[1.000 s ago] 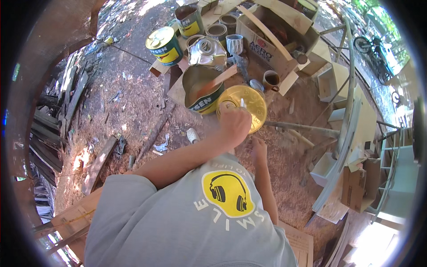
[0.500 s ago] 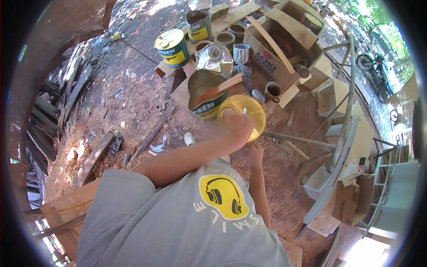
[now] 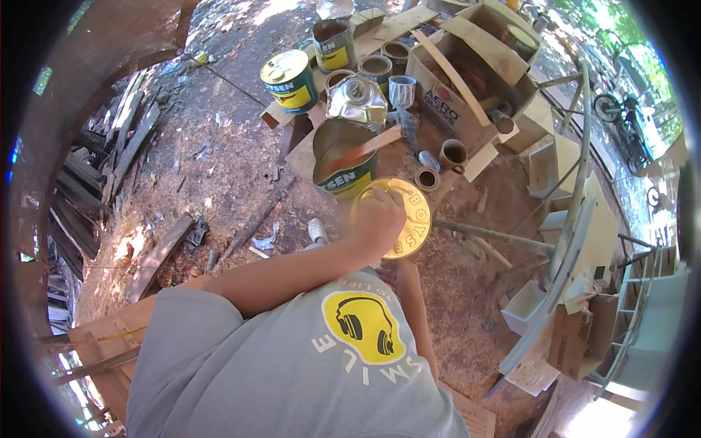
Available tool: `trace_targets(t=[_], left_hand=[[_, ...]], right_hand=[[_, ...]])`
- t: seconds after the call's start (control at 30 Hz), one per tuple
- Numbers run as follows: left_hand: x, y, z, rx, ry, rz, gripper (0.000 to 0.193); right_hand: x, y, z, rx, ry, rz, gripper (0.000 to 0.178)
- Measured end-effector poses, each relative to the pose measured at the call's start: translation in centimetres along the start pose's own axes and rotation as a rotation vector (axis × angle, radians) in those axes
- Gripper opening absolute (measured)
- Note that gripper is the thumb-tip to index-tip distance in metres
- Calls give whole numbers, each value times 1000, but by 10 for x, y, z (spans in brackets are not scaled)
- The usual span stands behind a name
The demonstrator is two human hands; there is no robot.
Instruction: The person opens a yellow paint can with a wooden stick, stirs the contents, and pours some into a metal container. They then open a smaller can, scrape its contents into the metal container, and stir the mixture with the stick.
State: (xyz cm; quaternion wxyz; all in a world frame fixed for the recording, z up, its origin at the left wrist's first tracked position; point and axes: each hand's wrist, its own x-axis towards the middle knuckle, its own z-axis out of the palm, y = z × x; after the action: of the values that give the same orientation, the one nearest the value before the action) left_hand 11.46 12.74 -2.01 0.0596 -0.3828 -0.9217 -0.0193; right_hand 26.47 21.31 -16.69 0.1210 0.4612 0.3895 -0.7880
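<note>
A round yellow paint-can lid with raised lettering faces up in front of my chest. On top of it my left hand is closed, its arm reaching across my body; what the fingers grip is hidden. Close below the lid's near edge is my right hand, in shadow, its fingers mostly covered. Beyond the lid stands a large open green-and-yellow paint can with a wooden stick lying across its mouth. A small open brown can and a brown mug stand just past the lid.
Farther off are a closed paint can, a crumpled silvery tin, a clear cup and a cardboard box with scrap wood. A curved metal rail runs along the right. Old planks are stacked at left.
The lid and my left hand have moved slightly left and toward me, uncovering the small open can. My right hand has shifted left, closer under the lid's edge.
</note>
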Motion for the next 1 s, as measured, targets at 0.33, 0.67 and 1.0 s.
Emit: trace_targets(t=[0.33, 0.67, 1.0], left_hand=[[1, 4, -18, 95, 11, 97, 24], [27, -77, -96, -378, -190, 162, 24], [111, -157, -112, -593, -434, 228, 22]], right_hand=[[36, 34, -2, 513, -320, -47, 50], [-105, -52, 13, 63, -52, -340, 37], [-191, -107, 75, -128, 242, -596, 33]])
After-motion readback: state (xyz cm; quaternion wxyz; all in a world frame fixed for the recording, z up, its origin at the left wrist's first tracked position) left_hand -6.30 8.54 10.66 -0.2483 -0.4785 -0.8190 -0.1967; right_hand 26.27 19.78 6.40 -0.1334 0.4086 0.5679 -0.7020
